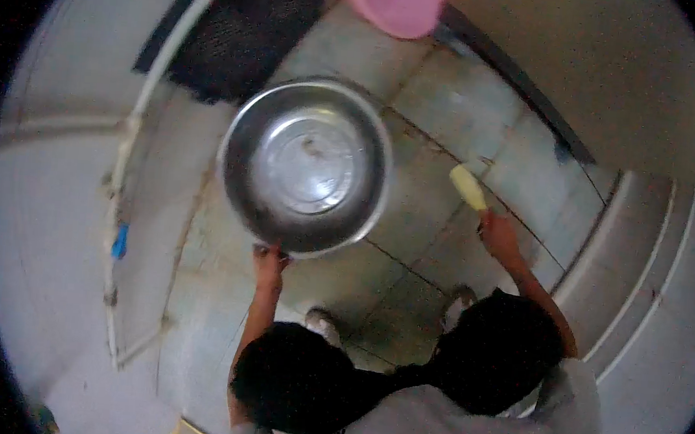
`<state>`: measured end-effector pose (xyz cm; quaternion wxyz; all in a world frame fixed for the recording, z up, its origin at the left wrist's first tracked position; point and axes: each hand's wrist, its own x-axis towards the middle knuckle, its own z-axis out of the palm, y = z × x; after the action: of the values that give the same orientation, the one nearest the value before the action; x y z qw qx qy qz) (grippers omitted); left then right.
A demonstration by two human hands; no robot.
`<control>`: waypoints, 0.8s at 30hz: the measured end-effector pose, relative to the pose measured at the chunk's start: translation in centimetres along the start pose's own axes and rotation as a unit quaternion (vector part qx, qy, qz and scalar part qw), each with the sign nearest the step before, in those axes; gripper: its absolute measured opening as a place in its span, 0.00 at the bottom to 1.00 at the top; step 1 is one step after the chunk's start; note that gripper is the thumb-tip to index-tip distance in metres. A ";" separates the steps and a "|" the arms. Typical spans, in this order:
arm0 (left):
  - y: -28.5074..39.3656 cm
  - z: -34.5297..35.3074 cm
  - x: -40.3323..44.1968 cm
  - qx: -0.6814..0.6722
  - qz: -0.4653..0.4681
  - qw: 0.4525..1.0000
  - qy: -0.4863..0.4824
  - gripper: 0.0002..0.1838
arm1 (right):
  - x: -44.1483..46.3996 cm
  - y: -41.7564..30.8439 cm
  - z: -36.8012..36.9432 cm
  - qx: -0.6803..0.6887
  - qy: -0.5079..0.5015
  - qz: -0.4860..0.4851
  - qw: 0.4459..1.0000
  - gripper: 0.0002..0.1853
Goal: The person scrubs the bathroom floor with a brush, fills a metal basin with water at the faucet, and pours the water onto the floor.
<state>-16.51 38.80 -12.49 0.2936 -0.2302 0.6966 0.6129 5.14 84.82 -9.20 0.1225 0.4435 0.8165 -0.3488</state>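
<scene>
A round stainless steel basin (314, 227) is in front of me to the left, its inside turned up towards me and a small dark mark on its bottom. My left hand (269, 264) grips the near rim, thumb and fingers on either side of it. Over the tiles to the right, my right hand (499, 235) is closed around the near end of a pale yellow oblong object (468, 187), possibly a brush; its underside is hidden. The object is apart from the basin.
Worn floor tiles (446, 102) surround the basin. A pink basin (405, 5) and a dark mat (248, 30) are at the far side. Along the left wall runs a white pipe (154, 79) with a blue valve handle (120, 241). A stepped ledge (629, 264) rises on the right.
</scene>
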 end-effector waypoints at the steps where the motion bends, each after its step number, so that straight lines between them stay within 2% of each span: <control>1: 2.3 2.9 -2.2 -0.035 -0.018 0.997 0.071 0.20 | -1.0 2.9 0.4 -0.132 -0.008 -0.048 0.990 0.20; 2: 3.7 3.7 -2.9 -0.005 -0.029 0.999 0.046 0.20 | -1.6 5.0 0.3 -0.262 -0.025 -0.099 0.960 0.20; 3: 1.8 1.9 -1.1 -0.033 -0.018 0.999 0.018 0.19 | -0.5 6.2 -0.5 -0.262 -0.020 -0.085 0.961 0.20; 4: 3.4 3.1 -2.5 0.016 -0.039 0.996 0.079 0.20 | 1.5 7.2 -1.6 -0.188 0.072 -0.027 0.979 0.21; 5: 0.5 0.6 -0.8 0.022 0.009 0.999 0.038 0.20 | 4.1 8.0 -2.8 -0.111 0.162 0.026 0.980 0.21; 7: -0.8 -0.3 -0.2 0.035 0.055 0.998 -0.009 0.20 | 8.5 8.6 -6.6 -0.153 0.072 0.032 0.985 0.19; 8: 2.3 1.6 -2.2 0.042 0.012 0.999 0.014 0.20 | 8.3 10.1 -5.0 -0.148 0.074 0.038 0.986 0.19; 9: 4.4 2.8 -3.1 0.047 -0.034 0.997 0.041 0.21 | 8.2 12.0 -1.8 -0.196 0.044 -0.059 0.978 0.18; 10: 4.5 3.0 -3.4 0.050 -0.037 0.997 0.039 0.21 | 6.8 13.5 0.1 -0.243 0.011 -0.155 0.958 0.17; 12: 5.1 2.6 -3.4 0.042 -0.033 0.997 0.047 0.23 | 3.0 11.6 2.2 -0.282 0.065 -0.143 0.946 0.19; 13: 4.9 3.1 -3.8 0.023 -0.028 0.995 0.089 0.25 | 2.4 10.0 2.5 -0.294 0.083 -0.141 0.942 0.21; 15: 4.3 2.3 -3.3 0.031 -0.018 0.995 0.092 0.26 | 5.3 6.6 -1.8 -0.163 -0.079 -0.081 0.980 0.22; 16: 4.0 2.1 -3.1 0.036 -0.009 0.995 0.094 0.27 | 7.9 7.4 -1.0 -0.162 -0.082 -0.080 0.980 0.22; 17: 3.8 2.2 -3.3 0.035 -0.009 0.995 0.094 0.27 | 11.0 8.8 0.9 -0.174 -0.042 -0.103 0.978 0.23; 19: 3.8 1.9 -3.2 0.011 0.011 0.993 0.113 0.26 | 10.4 9.0 1.5 -0.182 -0.002 -0.124 0.975 0.24; 21: 3.1 0.2 -2.8 0.015 0.019 0.990 0.138 0.26 | 3.4 9.3 0.7 -0.138 -0.001 -0.043 0.990 0.26; 23: 3.1 -0.3 -3.4 0.017 0.009 0.982 0.188 0.27 | 1.9 6.7 -2.4 -0.115 -0.005 0.000 0.993 0.26; 24: 3.4 -0.4 -3.8 0.019 0.005 0.982 0.190 0.27 | 3.7 4.1 -4.3 -0.145 -0.057 0.001 0.988 0.27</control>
<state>-16.12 38.77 -7.40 0.1575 -0.3330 0.7525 0.5459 6.81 91.58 -9.83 0.2325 0.4011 0.8497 -0.2513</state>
